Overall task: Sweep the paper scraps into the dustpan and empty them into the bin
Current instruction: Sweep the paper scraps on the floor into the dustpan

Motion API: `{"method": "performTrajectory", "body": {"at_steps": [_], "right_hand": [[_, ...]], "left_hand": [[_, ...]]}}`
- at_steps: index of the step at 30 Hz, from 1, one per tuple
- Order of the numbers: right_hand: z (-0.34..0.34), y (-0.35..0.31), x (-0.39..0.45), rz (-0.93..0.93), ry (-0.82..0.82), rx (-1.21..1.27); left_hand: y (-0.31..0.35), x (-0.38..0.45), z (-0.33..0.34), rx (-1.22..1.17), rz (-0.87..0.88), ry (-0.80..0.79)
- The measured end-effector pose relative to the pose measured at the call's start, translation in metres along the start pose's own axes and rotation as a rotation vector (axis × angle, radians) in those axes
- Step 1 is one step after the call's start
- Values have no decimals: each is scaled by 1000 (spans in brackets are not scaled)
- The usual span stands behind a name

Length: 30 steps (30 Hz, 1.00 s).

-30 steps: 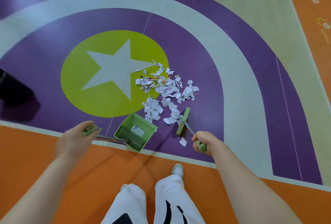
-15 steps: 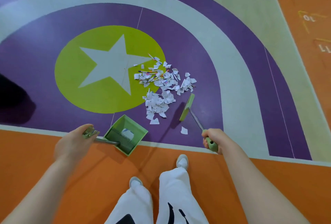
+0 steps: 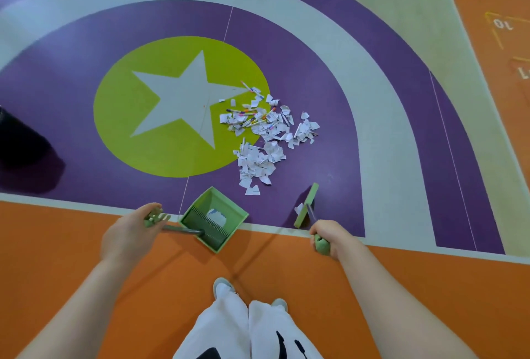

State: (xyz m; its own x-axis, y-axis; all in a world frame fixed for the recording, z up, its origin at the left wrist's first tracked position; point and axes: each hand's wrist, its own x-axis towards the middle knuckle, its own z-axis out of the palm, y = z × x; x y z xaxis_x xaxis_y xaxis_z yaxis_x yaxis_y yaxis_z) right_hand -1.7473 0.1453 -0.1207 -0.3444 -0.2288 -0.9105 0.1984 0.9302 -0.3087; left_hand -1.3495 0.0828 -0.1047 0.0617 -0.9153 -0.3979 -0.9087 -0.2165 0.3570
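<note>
left hand [image 3: 130,236] is grasping the dustpan [image 3: 213,219] handle, mouth facing the paper scraps [image 3: 265,140] heaped just beyond on the purple floor [image 3: 329,77]; one scrap is already lying inside. right hand [image 3: 329,236] is clenching the broom [image 3: 307,206]. best practice: keeping the pan lip flat, drawing short strokes leftward.

From my feed the scene is bright and evenly lit, colours saturated. Soft shadows of the arms fall across the orange floor [image 3: 86,244]. Straight floor lines bow near the edges, and fine detail looks slightly soft.
</note>
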Motion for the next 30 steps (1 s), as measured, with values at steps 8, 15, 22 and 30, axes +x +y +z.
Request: {"method": "performTrajectory", "body": {"at_steps": [8, 15, 22, 30], "right_hand": [[24, -34, 4, -23, -173, 233], [19, -46, -6, -40, -201, 315], [-6, -38, -14, -62, -123, 280], [-29, -32, -1, -81, -22, 258]], "left_hand": [[11, -3, 7, 63, -28, 65], [18, 4, 10, 52, -26, 56], [32, 13, 12, 53, -41, 40], [50, 27, 14, 37, -31, 35]]}}
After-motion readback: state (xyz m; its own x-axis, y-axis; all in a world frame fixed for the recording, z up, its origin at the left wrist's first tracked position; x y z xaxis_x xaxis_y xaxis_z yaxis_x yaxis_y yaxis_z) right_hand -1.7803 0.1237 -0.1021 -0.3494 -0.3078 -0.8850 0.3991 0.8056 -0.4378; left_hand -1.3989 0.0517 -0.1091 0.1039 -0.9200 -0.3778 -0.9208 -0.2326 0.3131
